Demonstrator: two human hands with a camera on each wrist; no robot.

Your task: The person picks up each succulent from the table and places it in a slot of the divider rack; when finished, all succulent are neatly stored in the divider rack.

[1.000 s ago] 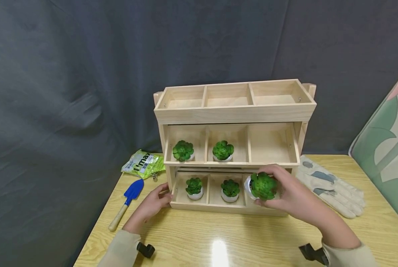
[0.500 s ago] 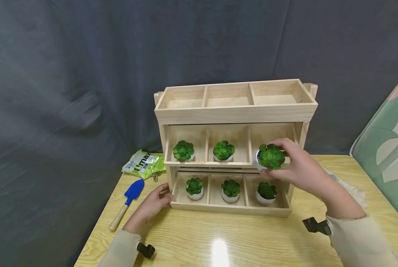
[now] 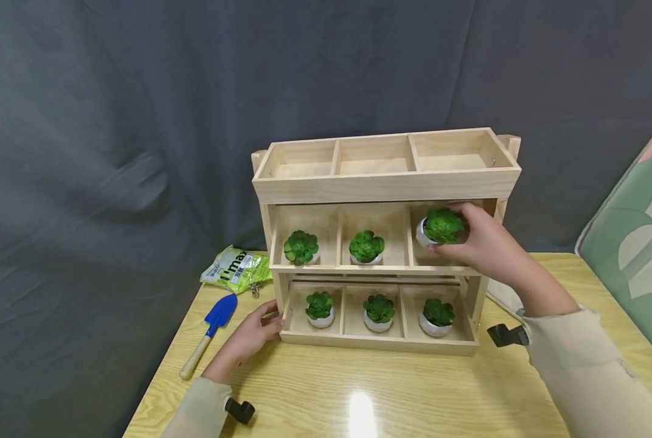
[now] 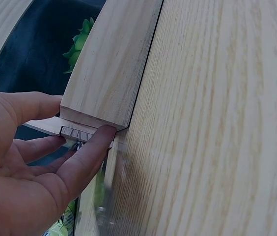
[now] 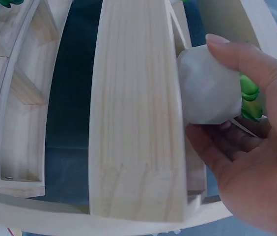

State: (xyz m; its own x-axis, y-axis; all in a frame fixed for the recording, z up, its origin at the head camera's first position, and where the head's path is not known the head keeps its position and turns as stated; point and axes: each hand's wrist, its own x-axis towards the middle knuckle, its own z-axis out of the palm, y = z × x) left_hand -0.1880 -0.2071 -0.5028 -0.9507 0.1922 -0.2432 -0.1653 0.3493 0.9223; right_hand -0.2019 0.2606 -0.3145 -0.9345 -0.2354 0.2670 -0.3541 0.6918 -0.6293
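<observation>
My right hand (image 3: 487, 243) grips a potted succulent (image 3: 443, 225) by its small white pot, inside the right compartment of the middle tier of a wooden plant stand (image 3: 386, 188). In the right wrist view the white pot (image 5: 209, 86) is tilted between thumb and fingers, just behind the front board. My left hand (image 3: 253, 333) holds the stand's lower left corner; its fingers close around the board end in the left wrist view. Two succulents (image 3: 367, 247) sit in the middle tier's other compartments. Each bottom compartment holds one succulent (image 3: 378, 309).
The top tier (image 3: 386, 187) has three compartments with no plants. Left of the stand lie a green-and-white bag (image 3: 235, 269) and a blue trowel (image 3: 211, 331) on the wooden table (image 3: 326, 389). A pale glove (image 3: 503, 298) shows behind my right forearm. Dark cloth hangs behind.
My right hand has lifted the succulent from in front of the bottom tier up into the middle tier's right compartment. The bottom right succulent is uncovered. My left hand has stayed put.
</observation>
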